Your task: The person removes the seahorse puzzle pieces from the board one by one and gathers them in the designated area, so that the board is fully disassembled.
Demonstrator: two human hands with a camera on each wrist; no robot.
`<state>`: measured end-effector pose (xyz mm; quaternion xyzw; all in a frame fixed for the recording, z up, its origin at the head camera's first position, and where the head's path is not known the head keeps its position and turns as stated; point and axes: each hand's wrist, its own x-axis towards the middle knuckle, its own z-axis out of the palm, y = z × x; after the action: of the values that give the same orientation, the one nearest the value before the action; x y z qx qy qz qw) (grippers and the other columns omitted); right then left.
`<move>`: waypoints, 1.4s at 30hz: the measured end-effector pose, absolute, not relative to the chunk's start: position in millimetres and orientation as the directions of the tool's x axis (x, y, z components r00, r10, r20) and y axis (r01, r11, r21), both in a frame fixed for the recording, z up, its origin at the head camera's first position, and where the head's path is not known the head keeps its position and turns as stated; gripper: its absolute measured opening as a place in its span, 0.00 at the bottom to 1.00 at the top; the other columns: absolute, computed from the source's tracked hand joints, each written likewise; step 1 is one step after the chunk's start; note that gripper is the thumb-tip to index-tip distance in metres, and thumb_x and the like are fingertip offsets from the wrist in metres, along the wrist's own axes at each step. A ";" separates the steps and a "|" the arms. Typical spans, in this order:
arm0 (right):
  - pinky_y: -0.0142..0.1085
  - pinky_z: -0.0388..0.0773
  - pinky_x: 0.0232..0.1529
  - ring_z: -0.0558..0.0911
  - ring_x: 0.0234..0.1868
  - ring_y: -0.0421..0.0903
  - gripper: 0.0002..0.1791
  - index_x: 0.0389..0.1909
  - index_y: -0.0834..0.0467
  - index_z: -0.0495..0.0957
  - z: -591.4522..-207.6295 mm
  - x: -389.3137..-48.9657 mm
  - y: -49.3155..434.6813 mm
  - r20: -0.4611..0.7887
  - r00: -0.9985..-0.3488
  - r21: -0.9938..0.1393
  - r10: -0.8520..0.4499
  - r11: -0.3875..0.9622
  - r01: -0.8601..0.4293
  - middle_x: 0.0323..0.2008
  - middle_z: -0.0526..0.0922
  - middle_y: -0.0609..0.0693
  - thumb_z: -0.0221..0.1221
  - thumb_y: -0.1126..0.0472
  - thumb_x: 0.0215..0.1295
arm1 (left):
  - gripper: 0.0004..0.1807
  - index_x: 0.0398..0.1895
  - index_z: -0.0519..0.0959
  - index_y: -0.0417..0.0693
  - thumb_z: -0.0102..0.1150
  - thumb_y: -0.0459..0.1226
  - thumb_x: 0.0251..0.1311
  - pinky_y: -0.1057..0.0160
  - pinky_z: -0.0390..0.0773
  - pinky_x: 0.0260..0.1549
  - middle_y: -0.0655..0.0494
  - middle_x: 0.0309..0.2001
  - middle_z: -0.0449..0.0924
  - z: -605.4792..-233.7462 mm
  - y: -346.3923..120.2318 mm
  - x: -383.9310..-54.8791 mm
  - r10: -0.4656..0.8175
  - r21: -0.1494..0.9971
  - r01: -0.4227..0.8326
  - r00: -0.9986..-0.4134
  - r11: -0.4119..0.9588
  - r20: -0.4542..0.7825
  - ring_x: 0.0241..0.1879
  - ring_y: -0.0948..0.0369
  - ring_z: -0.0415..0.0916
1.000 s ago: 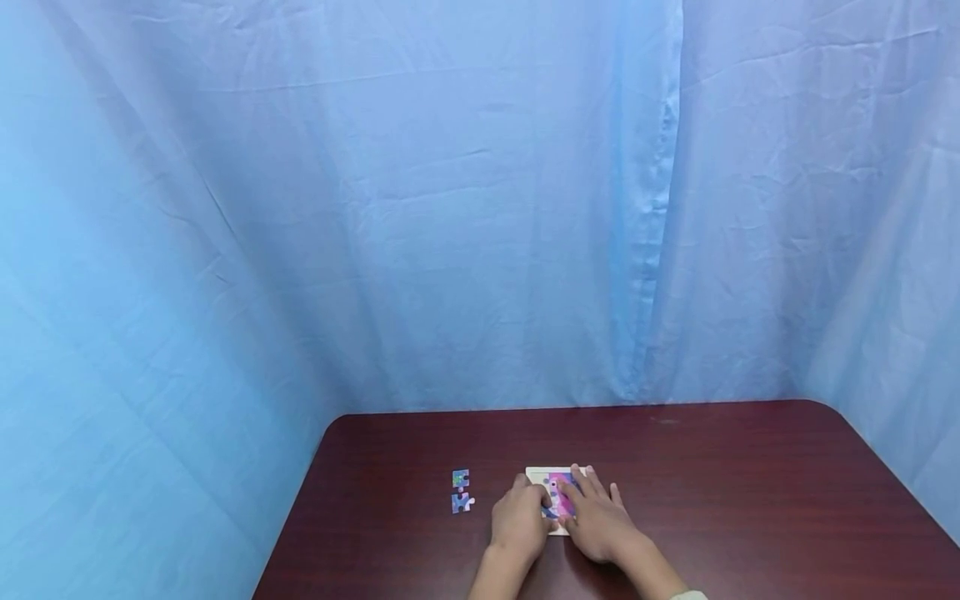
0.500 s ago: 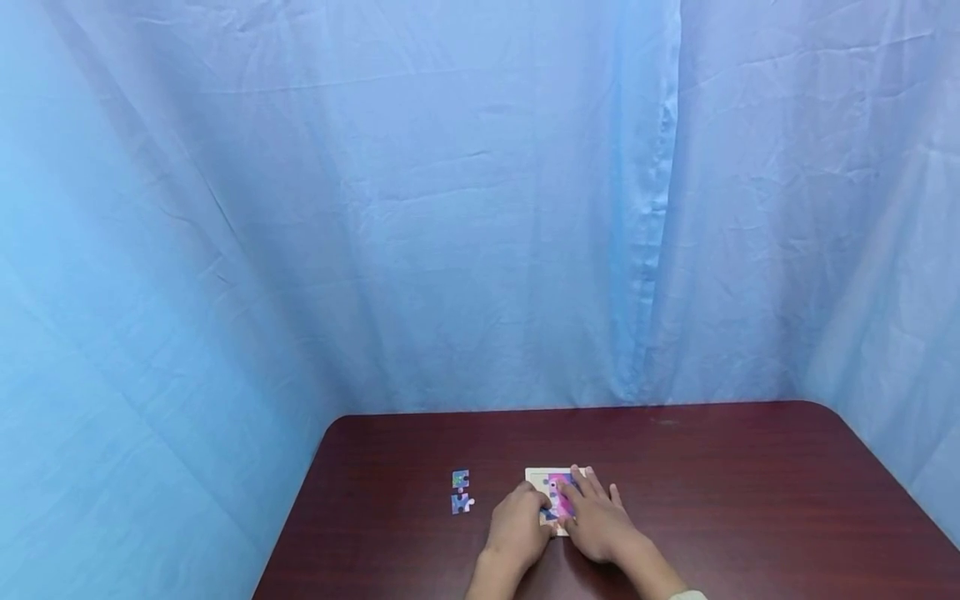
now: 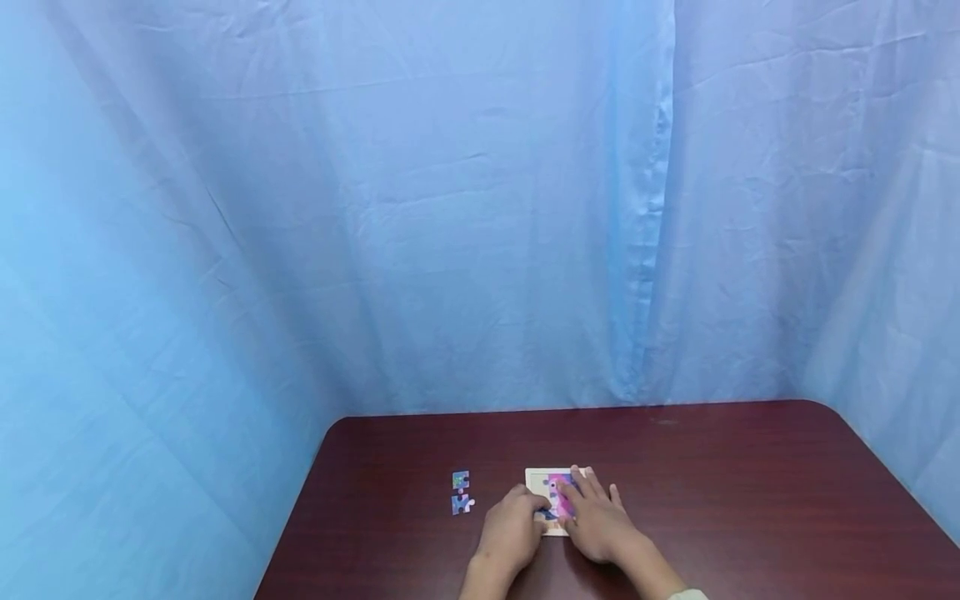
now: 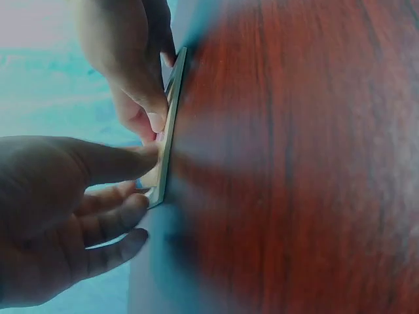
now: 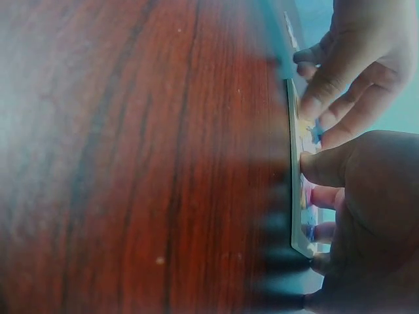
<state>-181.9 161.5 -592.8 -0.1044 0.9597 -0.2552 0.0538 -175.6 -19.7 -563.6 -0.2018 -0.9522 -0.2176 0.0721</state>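
A small jigsaw puzzle in a pale tray [image 3: 536, 472] lies on the table, with a pink figure showing in its middle. At the tray's lower left corner, my left hand [image 3: 512, 527] pinches a blue and tan puzzle piece [image 3: 550, 514] between thumb and forefinger. The left wrist view shows the thumb [image 4: 141, 160] low over the tray's near edge. My right hand [image 3: 597, 521] rests with spread fingers on the right part of the puzzle, hiding much of it. Its thumb [image 5: 321, 167] presses near the front rim in the right wrist view.
Two loose puzzle pieces lie left of the tray, an upper one [image 3: 460, 479] and a lower one [image 3: 461, 504]. The dark red wooden table [image 3: 712, 475] has rounded far corners. Blue curtains [image 3: 465, 250] hang behind it and at both sides.
My left hand has drawn slightly left and toward the body, showing more of the puzzle's lower left part. My right hand stays in place, and the two loose pieces have not moved.
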 end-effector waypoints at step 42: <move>0.77 0.45 0.76 0.51 0.85 0.69 0.31 0.76 0.56 0.70 -602.1 -186.5 163.0 -0.055 -0.974 -0.496 -0.221 0.853 -0.165 0.83 0.57 0.65 0.58 0.52 0.76 | 0.02 0.38 0.90 0.57 0.71 0.41 0.65 0.68 0.73 0.30 0.67 0.32 0.84 -562.2 -51.1 -179.6 0.180 0.561 0.307 -0.945 0.769 0.271 0.30 0.73 0.74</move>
<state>-186.5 163.0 -602.1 -0.1005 0.9609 -0.2522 0.0551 -179.6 -51.1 -562.2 -0.1304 -0.9349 -0.3141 0.1012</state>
